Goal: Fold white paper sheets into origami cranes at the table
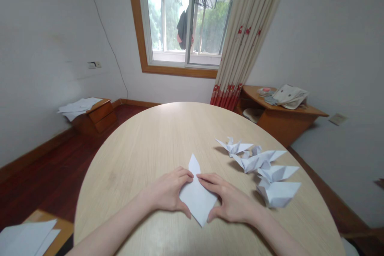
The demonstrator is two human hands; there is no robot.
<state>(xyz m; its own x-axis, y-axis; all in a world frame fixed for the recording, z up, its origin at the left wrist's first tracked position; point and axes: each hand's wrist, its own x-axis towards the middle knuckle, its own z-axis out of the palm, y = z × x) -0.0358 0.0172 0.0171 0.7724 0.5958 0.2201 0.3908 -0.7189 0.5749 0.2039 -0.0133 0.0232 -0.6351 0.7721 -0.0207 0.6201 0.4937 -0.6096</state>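
Observation:
A sheet of white paper folded into a long diamond [198, 200] lies on the round table, its narrow tip pointing away from me. My left hand [172, 189] grips its left side, fingertips on the upper edge and thumb at the lower edge. On the opposite side my right hand [226, 199] holds the paper the same way, fingertips close to the left ones near the narrow part. To the right stand several folded paper cranes [280, 195] in a slanting row, wings spread.
The pale wooden round table [129, 160] fills the middle. Loose white sheets [28, 238] lie at the lower left, with more papers on a small drawer cabinet [102, 116]. A corner desk [276, 124] holding a cloth bag stands at the right, beside the curtain [243, 40].

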